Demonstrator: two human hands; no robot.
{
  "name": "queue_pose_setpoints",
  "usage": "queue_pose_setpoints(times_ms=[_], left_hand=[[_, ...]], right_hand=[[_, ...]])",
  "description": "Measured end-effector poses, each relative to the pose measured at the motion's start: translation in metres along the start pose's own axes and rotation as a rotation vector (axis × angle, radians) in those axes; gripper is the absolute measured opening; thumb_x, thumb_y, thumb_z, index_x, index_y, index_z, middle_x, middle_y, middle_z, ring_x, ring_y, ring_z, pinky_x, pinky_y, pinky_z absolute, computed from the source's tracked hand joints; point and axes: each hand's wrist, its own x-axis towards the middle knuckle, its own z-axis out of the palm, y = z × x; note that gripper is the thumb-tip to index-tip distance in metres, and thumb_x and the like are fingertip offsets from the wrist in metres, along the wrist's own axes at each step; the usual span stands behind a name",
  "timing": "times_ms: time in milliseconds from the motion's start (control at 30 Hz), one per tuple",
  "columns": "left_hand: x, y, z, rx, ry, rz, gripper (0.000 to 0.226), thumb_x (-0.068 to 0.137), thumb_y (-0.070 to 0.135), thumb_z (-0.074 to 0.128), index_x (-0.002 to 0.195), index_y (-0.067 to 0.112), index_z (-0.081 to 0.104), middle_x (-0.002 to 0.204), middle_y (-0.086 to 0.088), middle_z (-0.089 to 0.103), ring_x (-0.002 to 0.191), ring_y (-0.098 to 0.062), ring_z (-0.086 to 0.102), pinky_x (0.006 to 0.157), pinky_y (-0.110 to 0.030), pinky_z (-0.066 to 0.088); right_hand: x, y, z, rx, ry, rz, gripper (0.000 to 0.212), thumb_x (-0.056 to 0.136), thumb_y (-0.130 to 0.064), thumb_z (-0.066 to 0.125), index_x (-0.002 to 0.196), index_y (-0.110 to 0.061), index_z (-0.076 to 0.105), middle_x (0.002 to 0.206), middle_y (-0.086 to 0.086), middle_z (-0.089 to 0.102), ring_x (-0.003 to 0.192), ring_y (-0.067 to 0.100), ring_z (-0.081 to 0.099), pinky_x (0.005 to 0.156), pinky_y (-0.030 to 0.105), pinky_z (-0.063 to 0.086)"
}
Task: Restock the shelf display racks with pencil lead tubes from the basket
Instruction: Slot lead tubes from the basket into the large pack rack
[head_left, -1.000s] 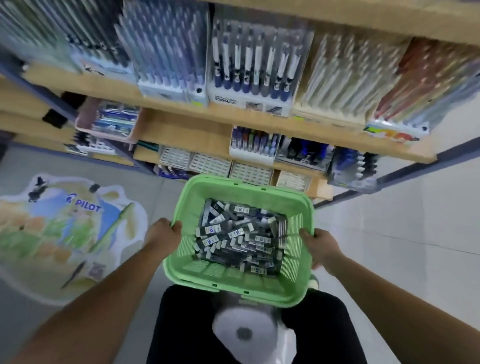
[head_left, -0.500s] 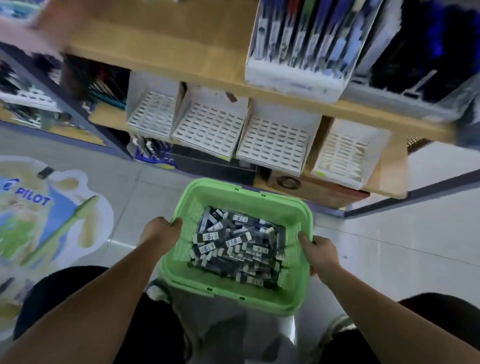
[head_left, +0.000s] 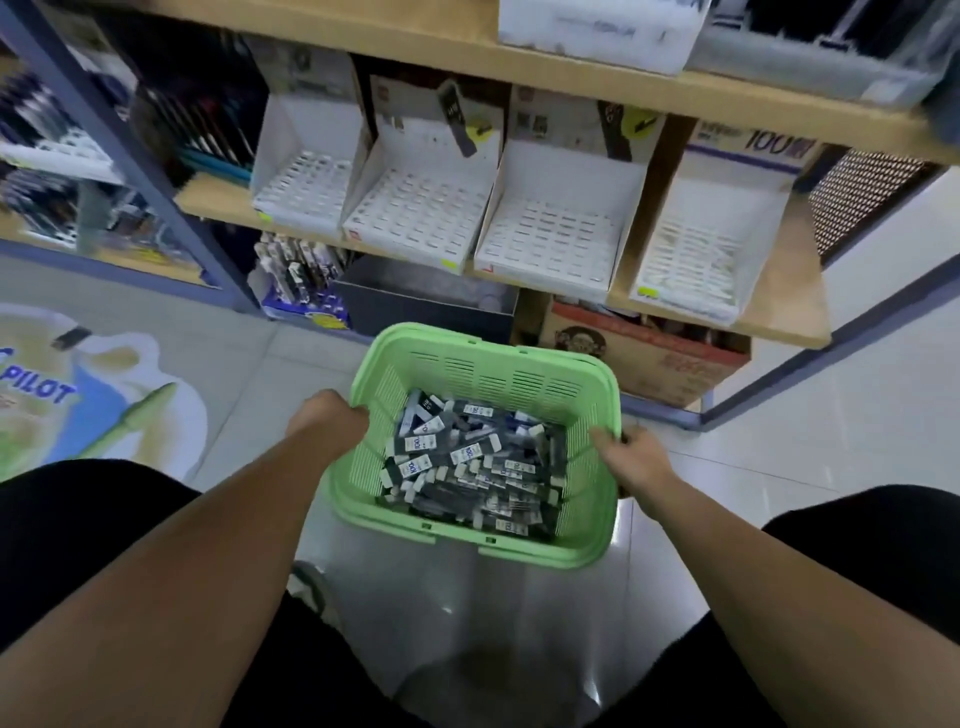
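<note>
— Which step of the job is this?

— The very beginning, I think. The green basket (head_left: 483, 364) is low in front of the person, and the pencil lead tubes (head_left: 467, 462) lie inside it in a loose heap. I see no tube in any rack.

— And the hands?

— Both are on the basket. The left hand (head_left: 327, 421) has its fingers curled over the left rim. The right hand (head_left: 636, 460) clasps the right rim, thumb inside and fingers outside. Neither one holds a tube.

— Does the basket stand on the floor (head_left: 779, 467)?

— I cannot tell. It may touch the tiles or hang just above them.

— Where must the tubes go?

— Into the four white racks (head_left: 550, 239) that stand side by side on the wooden shelf (head_left: 779, 317), above and behind the basket. Their slotted trays look empty, though the one at the far right is blurred.

— So what does the next move call for?

— In my judgement, to set the basket down firmly, free one hand and pinch a tube from the heap. The tubes are small and lie crossed over each other, so the pick must be careful, and each tube must be turned to fit a slot. The cardboard box (head_left: 649, 353) under the shelf is near the basket's far side — better not to bump it.
</note>
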Motion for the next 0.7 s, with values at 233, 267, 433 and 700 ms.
queue_pose_setpoints(times_ms=[233, 267, 433, 700], left_hand=[[-0.05, 0.036, -0.009, 0.222, 0.091, 0.293, 0.054, 0.099, 0.038, 0.057, 0.144, 0.01, 0.045, 0.143, -0.015, 0.047, 0.128, -0.036, 0.05, 0.101, -0.047, 0.049], [-0.055, 0.043, -0.007, 0.216, 0.08, 0.357, 0.052, 0.1, 0.038, 0.056, 0.144, 0.012, 0.048, 0.142, -0.014, 0.05, 0.126, -0.034, 0.053, 0.1, -0.045, 0.05], [-0.062, 0.06, 0.028, 0.032, -0.155, 0.493, 0.038, 0.098, 0.033, 0.064, 0.132, 0.017, 0.06, 0.123, -0.009, 0.067, 0.096, -0.022, 0.062, 0.087, -0.038, 0.052], [-0.005, 0.058, 0.069, 0.056, -0.271, 0.571, 0.054, 0.093, 0.032, 0.073, 0.142, 0.017, 0.054, 0.13, -0.008, 0.066, 0.111, -0.025, 0.064, 0.094, -0.036, 0.052]], right_hand=[[-0.044, -0.023, 0.003, -0.705, 0.204, -0.644, 0.055, 0.096, -0.05, 0.057, 0.141, -0.019, 0.048, 0.134, 0.006, 0.046, 0.121, 0.027, 0.048, 0.089, 0.041, 0.052], [-0.054, -0.029, 0.007, -0.713, 0.079, -0.668, 0.044, 0.098, -0.052, 0.055, 0.133, -0.025, 0.054, 0.128, 0.001, 0.053, 0.114, 0.024, 0.054, 0.081, 0.036, 0.051], [-0.056, -0.044, 0.024, -0.872, -0.388, -0.539, 0.027, 0.098, -0.054, 0.06, 0.108, -0.029, 0.062, 0.094, -0.008, 0.059, 0.082, 0.014, 0.061, 0.065, 0.028, 0.045], [-0.004, -0.039, 0.076, -0.475, -0.356, -0.311, 0.041, 0.088, -0.049, 0.077, 0.114, -0.019, 0.069, 0.11, 0.001, 0.071, 0.098, 0.021, 0.067, 0.093, 0.044, 0.057]])
